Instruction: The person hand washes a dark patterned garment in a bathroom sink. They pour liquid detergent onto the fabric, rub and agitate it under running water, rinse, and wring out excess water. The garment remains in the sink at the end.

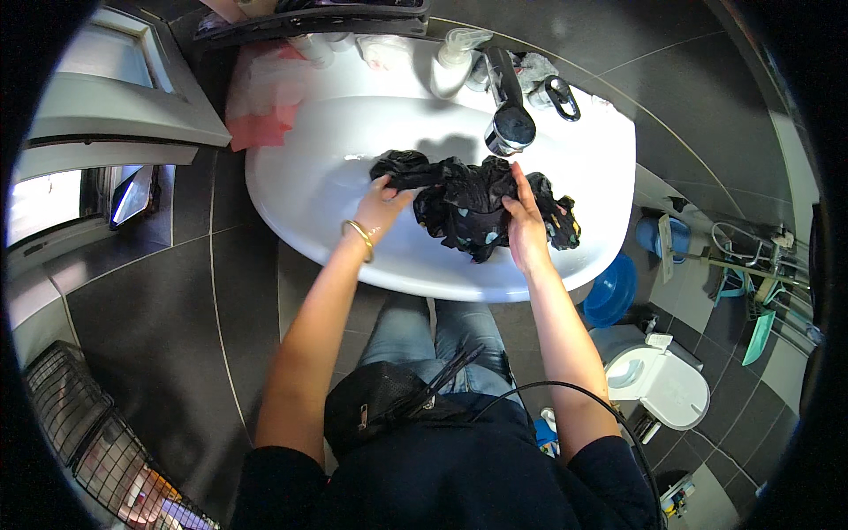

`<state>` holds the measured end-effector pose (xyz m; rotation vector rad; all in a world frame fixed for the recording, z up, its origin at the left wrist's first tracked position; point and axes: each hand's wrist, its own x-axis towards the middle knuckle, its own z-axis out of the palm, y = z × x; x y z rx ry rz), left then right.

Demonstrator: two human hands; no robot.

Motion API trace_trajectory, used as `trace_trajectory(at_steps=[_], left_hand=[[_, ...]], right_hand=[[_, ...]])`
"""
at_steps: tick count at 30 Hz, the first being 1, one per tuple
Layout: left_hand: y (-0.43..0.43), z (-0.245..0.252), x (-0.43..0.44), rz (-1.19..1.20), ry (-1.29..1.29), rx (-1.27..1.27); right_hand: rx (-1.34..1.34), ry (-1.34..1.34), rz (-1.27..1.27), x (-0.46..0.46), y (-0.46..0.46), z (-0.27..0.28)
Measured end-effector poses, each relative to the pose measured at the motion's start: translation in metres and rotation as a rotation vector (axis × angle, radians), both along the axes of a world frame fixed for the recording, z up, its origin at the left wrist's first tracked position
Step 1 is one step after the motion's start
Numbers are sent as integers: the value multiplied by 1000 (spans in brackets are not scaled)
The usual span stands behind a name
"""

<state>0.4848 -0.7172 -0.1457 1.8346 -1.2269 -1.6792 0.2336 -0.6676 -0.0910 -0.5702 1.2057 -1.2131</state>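
Observation:
A bunched black patterned cloth (467,205) looks wet and lies over the basin of the white washbasin (291,228), below the chrome faucet (509,126). My left hand (383,204), with a gold bangle (358,240) at the wrist, grips the cloth's left end between thumb and fingers. My right hand (525,222) holds the gathered right part, its fingers pointing towards the faucet spout. Part of the cloth hangs to the right of that hand. Whether water is running from the spout cannot be told.
On the basin's back ledge stand a white pump bottle (450,71), a grey cloth (535,71) and a pink plastic bag (255,126). A blue plastic basin (611,290) and a toilet (674,391) are at the right. A black wire basket (99,430) is at the lower left.

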Motion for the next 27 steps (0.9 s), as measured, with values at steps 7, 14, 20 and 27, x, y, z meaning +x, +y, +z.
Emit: trace_trajectory(at_steps=[7,14,20,27], left_hand=[[30,65,-81,-344,-88,-700],[50,13,-67,-22,566,-237],[36,22,-35,138,477,-142],[-2,77,9,397,1030,-98]], right_hand=[[1,-140,-86,25,21,17],[74,150,-158,23,22,-6],[50,452,263,32,30,-2],[-101,309,-21,-25,23,60]])
